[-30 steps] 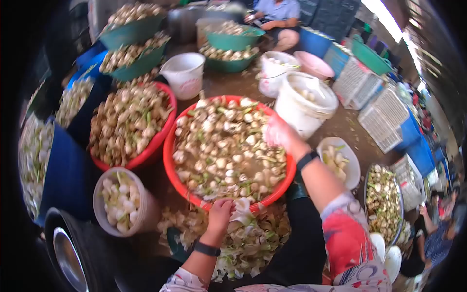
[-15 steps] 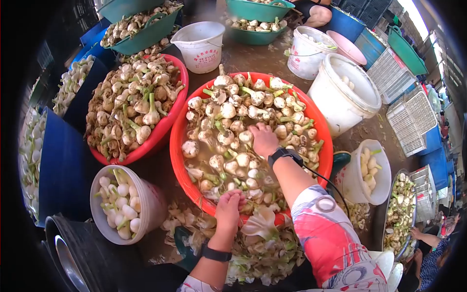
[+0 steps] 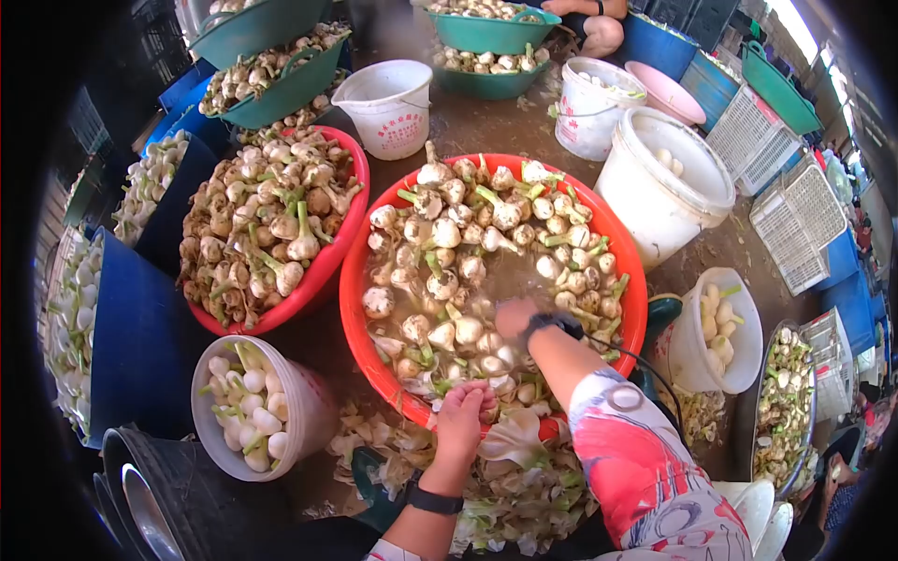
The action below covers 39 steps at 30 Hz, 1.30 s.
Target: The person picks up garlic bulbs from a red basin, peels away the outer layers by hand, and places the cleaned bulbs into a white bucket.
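A wide orange-red basin (image 3: 638, 309) of murky water holds garlic bulbs (image 3: 440, 201) with short green stems, several still dirty. Into that water, right of the middle, reaches my right hand (image 3: 513, 318); its fingers are under the surface, so what they touch is hidden. My left hand (image 3: 461, 419) is at the basin's near rim with fingers curled together. Whatever is between them, if anything, is too small to make out. Below it, pale peeled skins (image 3: 524, 477) form a heap in front of me.
At left are a red basin of unwashed garlic (image 3: 267, 224) and a bucket of clean peeled bulbs (image 3: 309, 411). White buckets (image 3: 645, 220) stand at the back right, another bucket (image 3: 744, 351) at right. A cable (image 3: 645, 360) runs from my right wrist. A person's bent leg (image 3: 603, 37) shows at the back.
My right hand has gone from the bulbs near the basin's middle down into the water, nearer to me. The left hand stays curled at the near rim. The whole view has shifted slightly.
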{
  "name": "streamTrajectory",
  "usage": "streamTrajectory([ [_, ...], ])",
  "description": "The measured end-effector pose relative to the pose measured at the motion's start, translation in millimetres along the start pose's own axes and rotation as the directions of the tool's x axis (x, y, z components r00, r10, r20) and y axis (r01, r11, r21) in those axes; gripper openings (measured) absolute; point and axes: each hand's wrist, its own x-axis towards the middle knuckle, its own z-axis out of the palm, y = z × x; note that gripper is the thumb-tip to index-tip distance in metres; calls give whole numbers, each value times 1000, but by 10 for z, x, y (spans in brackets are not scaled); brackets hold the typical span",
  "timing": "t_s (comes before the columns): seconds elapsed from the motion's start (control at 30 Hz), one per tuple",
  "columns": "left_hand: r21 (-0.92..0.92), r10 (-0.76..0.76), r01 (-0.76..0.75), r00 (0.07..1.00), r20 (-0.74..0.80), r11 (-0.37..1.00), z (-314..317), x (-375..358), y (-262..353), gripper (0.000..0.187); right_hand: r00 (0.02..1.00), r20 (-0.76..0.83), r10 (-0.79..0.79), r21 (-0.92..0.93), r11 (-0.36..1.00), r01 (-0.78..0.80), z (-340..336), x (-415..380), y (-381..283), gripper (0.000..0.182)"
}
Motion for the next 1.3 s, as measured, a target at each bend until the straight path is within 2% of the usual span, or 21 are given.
streamTrajectory([
  [0.1, 15, 13, -13, 1000, -24, 1000, -63, 35, 22, 20, 996, -79, 45, -52, 997, -49, 52, -146, 15, 29],
  [0.13, -20, 45, -46, 998, -32, 999, -79, 42, 11, 20, 944, -249, 219, 182, 967, -177, 117, -115, 55, 27],
  [0.17, -19, 40, -40, 999, -31, 999, -79, 36, 27, 20, 829, -371, 419, 429, 869, -247, 154, -73, 69, 25],
  [0.2, 5, 47, -47, 999, -22, 999, -76, 24, 67, 20, 536, -700, 473, 440, 876, -198, 351, 56, 55, 22],
  [0.23, 24, 53, -53, 999, -9, 998, -52, 6, 90, 20, 534, -700, 474, 437, 876, -204, 331, 51, 27, 22],
  [0.3, 28, 43, -44, 999, 26, 999, -21, 0, 109, 19, 873, -475, 113, 311, 949, 46, 274, 31, -30, 21],
  [0.37, -58, 73, -72, 997, 6, 996, -34, -14, 83, 19, 795, -586, 156, 313, 949, 44, 85, -305, -67, 23],
  [0.4, -54, 116, -115, 993, 17, 992, -55, 5, 72, 18, 843, -409, 348, 816, 554, 167, 8, -368, -3, 27],
  [0.43, -11, 138, -138, 988, 63, 990, -87, 7, 97, 20, 906, -156, 394, 976, -79, 202, -113, -513, -2, 31],
  [0.47, 72, 237, -239, 971, 39, 968, -68, -32, 90, 22, 931, -73, 357, 873, -428, 233, -153, -693, -75, 37],
  [0.5, 160, 342, -341, 940, 25, 926, -33, -67, 129, 25, 986, -105, 128, 807, -569, 159, -216, -956, -161, 38],
  [0.57, 166, 715, -718, 694, 89, 676, 110, -185, 205, 32, 993, -86, 84, 756, -643, 120, -221, -1403, -529, 39],
  [0.63, 44, 695, -705, 706, 133, 708, 142, -389, 236, 35, 994, -57, 92, 697, -709, 106, -152, -1697, -740, 40],
  [0.7, -167, 424, -391, 862, 279, 905, 161, -593, 257, 37, 985, -121, 126, 811, -559, 171, -50, -2007, -805, 35],
  [0.73, -190, 564, -545, 823, 64, 817, 280, -633, 205, 32, 974, -154, 167, 850, -481, 217, 57, -2064, -834, 34],
  [0.83, -183, 481, -454, 866, 140, 872, 235, -995, 377, 28, 923, -330, 199, 821, -422, 385, 197, -2446, -955, 34],
  [0.93, 52, 606, -612, 790, 93, 789, 66, -938, 182, 28, 777, -590, 219, 806, 222, 548, 272, -2665, -960, 30],
  [0.97, 133, 653, -655, 754, 65, 743, 46, -966, 143, 30, 772, -595, 223, 802, 217, 556, 314, -2719, -963, 30],
  [1.07, 313, 721, -698, 691, 57, 644, 60, -1244, 176, 32, 655, -744, 134, 590, 592, 549, 227, -2991, -1015, 29],
  [1.23, 440, 763, -695, 645, 31, 569, 48, -1486, 277, 31, 787, -613, 62, 761, 312, 569, 218, -3148, -1081, 29],
  [1.3, 458, 761, -687, 648, 34, 565, 46, -1609, 347, 30, 849, -526, 44, 850, 42, 525, 237, -3183, -1121, 26],
])
